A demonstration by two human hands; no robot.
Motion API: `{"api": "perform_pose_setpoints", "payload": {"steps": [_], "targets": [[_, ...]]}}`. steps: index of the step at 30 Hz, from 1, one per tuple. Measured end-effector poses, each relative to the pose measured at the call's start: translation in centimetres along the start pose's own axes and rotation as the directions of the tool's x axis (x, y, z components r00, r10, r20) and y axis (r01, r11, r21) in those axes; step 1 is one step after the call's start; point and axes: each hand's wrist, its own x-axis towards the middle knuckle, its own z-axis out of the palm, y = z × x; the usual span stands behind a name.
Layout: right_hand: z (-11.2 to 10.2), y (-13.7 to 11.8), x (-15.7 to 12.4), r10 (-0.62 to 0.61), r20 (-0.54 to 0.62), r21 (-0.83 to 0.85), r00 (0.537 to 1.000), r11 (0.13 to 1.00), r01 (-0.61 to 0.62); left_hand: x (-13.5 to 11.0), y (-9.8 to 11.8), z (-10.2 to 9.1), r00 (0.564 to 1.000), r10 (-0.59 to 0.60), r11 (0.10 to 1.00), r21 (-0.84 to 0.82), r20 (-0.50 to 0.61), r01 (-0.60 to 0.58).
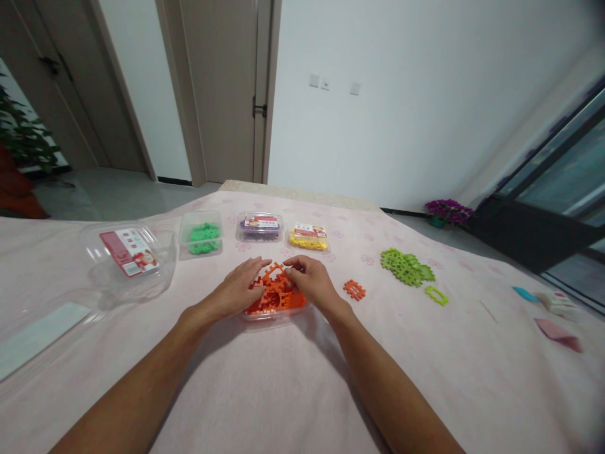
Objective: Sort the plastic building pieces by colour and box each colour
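A heap of orange interlocking plastic pieces [275,296] sits in a shallow clear tray [274,315] at the middle of the pink cloth. My left hand [239,287] and my right hand [312,280] both rest on the heap, fingers curled round an assembled orange cluster at its top. The two hands nearly touch over the pieces. One loose orange piece [354,289] lies on the cloth just right of my right hand.
Clear boxes of green [202,237], purple [260,226] and yellow pieces [308,237] stand behind. A large empty clear box with a red label [130,255] is at left. A lime-green pile [406,266] and lime frame [435,295] lie at right.
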Motion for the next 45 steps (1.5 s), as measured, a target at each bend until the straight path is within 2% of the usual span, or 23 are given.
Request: {"api": "perform_pose_setpoints", "payload": {"steps": [4,9,14,17,19,21,24,28,30,33,36,40,42,45], "targets": [[0.2,-0.4,-0.4,-0.095,-0.018,-0.278,0.995,0.957,0.086,-0.1,0.3,-0.5,1.000,-0.003,0.999,0.037,0.006,0.002],[-0.8,-1.6,-1.0,-0.150,0.103,-0.477,0.983,0.860,0.181,-0.7,1.6,0.1,0.994,0.032,0.976,0.210,0.105,-0.054],[-0.8,-2.2,-1.5,-0.151,0.178,-0.502,0.973,0.836,0.221,-1.1,1.9,1.4,0.995,0.068,0.922,0.377,0.072,-0.090],[-0.5,-1.7,-1.4,-0.172,0.172,-0.517,0.970,0.822,0.238,-1.1,1.7,1.5,0.993,0.071,0.913,0.396,0.090,-0.101],[-0.6,-1.3,-1.0,-0.178,0.186,-0.476,0.966,0.844,0.247,-1.0,1.8,1.2,0.991,0.066,0.911,0.398,0.119,-0.108],[-1.5,-0.9,-0.5,-0.189,0.161,-0.392,0.969,0.889,0.239,-1.0,2.2,0.9,0.989,0.059,0.909,0.402,0.134,-0.108],[-4.2,-0.6,0.2,-0.183,0.028,-0.314,0.983,0.932,0.182,-1.0,3.1,0.7,0.988,0.108,0.902,0.408,0.108,-0.143],[-9.7,0.3,0.2,-0.043,-0.048,-0.430,0.998,0.903,0.018,-1.1,4.5,1.1,0.964,0.222,0.895,0.361,0.144,-0.260],[-12.3,1.3,0.0,0.087,-0.063,-0.551,0.994,0.827,-0.108,-1.2,4.9,1.5,0.958,0.212,0.900,0.345,0.191,-0.268],[-14.9,3.5,-0.4,0.275,-0.136,-0.692,0.952,0.661,-0.290,-1.2,4.7,2.1,0.958,0.189,0.902,0.347,0.218,-0.257],[-15.6,5.5,-0.5,0.414,-0.145,-0.739,0.899,0.559,-0.377,-1.2,4.2,2.5,0.958,0.196,0.900,0.349,0.207,-0.260],[-14.7,6.8,-0.3,0.512,-0.108,-0.781,0.852,0.487,-0.391,-1.2,4.3,2.2,0.959,0.195,0.916,0.312,0.208,-0.254],[-14.3,7.0,-0.3,0.518,-0.102,-0.771,0.849,0.498,-0.397,-1.2,4.7,1.5,0.955,0.181,0.937,0.256,0.233,-0.240],[-14.3,7.4,-0.2,0.512,-0.048,-0.719,0.858,0.578,-0.386,-1.1,4.9,-0.3,0.956,0.155,0.976,0.108,0.247,-0.186]]}}
